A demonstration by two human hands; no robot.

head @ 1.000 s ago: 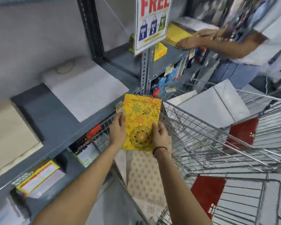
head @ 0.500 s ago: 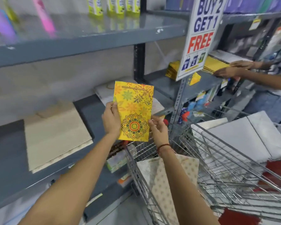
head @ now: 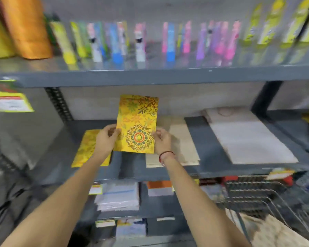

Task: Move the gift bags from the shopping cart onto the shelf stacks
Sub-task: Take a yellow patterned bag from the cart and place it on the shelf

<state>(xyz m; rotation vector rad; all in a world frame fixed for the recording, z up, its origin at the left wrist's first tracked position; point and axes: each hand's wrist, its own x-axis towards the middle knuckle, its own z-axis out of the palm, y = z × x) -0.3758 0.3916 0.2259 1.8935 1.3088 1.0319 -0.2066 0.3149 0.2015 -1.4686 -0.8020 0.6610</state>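
I hold 1 yellow gift bag (head: 137, 123) upright over the grey shelf (head: 168, 172), my left hand (head: 104, 140) and right hand (head: 161, 139) each pinching a lower side edge. I judge this the placing step; next I should tip it flat onto the matching yellow stack (head: 86, 148) just left

The light is even and bright from above; motion blur smears the upper shelf (head: 150, 75) and the cart (head: 268, 196); my forearms stretch at the wide-angle edges; soft shadows under shelves.
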